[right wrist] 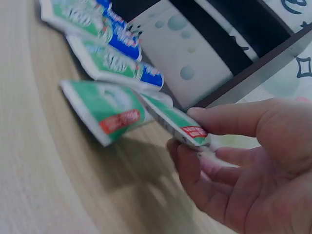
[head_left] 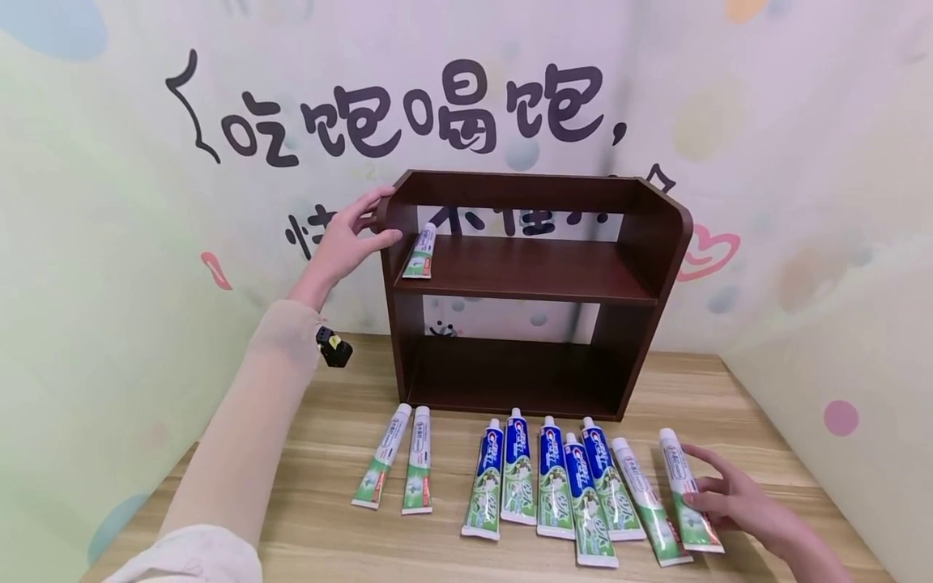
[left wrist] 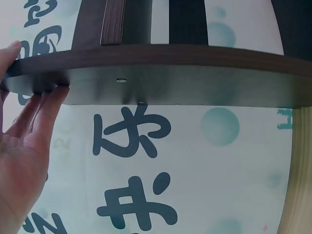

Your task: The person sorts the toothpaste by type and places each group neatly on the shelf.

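My left hand holds the upper left side panel of a dark brown two-tier shelf. In the left wrist view, the fingertips lie against the panel's outer face. At the lower right, my right hand pinches a white and green toothpaste tube between thumb and fingers. The right wrist view shows this tube tilted, just above a matching toothpaste tube on the table. Another white and green tube leans at the left end of the upper tier.
Several blue and green toothpaste tubes lie before the shelf on the wooden table, some overlapping. Two white and green tubes, a left one and a right one, lie further left. A printed cloth wall stands behind.
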Demonstrator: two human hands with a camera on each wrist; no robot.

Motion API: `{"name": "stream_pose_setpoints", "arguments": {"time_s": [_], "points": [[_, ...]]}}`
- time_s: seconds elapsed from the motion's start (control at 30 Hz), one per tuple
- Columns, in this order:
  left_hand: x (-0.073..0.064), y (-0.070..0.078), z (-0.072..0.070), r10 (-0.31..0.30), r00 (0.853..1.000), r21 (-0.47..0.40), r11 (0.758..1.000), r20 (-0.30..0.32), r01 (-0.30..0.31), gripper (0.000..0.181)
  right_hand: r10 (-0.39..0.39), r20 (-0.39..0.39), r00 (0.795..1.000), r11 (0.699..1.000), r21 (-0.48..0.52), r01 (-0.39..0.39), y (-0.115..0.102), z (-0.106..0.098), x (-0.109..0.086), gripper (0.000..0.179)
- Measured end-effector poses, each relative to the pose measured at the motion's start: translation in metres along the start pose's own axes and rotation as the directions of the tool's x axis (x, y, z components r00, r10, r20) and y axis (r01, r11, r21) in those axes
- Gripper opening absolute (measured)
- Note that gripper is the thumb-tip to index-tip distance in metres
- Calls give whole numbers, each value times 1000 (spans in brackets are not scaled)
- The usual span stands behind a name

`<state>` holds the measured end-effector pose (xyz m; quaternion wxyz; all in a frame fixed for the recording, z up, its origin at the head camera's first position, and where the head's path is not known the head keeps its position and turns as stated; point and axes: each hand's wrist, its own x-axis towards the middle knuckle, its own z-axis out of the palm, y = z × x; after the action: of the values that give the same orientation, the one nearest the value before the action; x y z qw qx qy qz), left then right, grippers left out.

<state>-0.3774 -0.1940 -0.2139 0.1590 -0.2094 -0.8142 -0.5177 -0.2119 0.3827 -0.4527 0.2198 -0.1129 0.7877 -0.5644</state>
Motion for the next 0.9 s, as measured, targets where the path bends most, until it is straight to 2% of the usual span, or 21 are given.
{"name": "stream_pose_setpoints", "arguments": {"time_s": [0.13, 0.3, 0.43, 0.5, 0.7, 0.9], "points": [[-5, 9, -1, 9, 1000, 13, 1000, 1, -9, 66, -106, -9, 994, 994, 32, 106, -14, 1, 0, 72], [-3, -5, 6, 37, 996, 11, 999, -78, -36, 64, -190, -26, 982, 981, 40, 191, -39, 7, 3, 76], [-1, -15, 13, 85, 983, -11, 996, -162, -88, 59, -224, -28, 974, 974, 27, 225, -60, 16, 8, 80], [0, -18, 14, 100, 978, -15, 994, -182, -105, 56, -242, -30, 970, 970, 27, 242, -71, 21, 10, 81], [1, -19, 13, 99, 980, -7, 995, -170, -102, 55, -293, -54, 955, 955, 36, 295, -105, 34, 20, 83], [-1, -19, 13, 84, 984, -2, 996, -157, -85, 56, -309, -90, 947, 951, -26, 308, -136, 41, 28, 83]]}}
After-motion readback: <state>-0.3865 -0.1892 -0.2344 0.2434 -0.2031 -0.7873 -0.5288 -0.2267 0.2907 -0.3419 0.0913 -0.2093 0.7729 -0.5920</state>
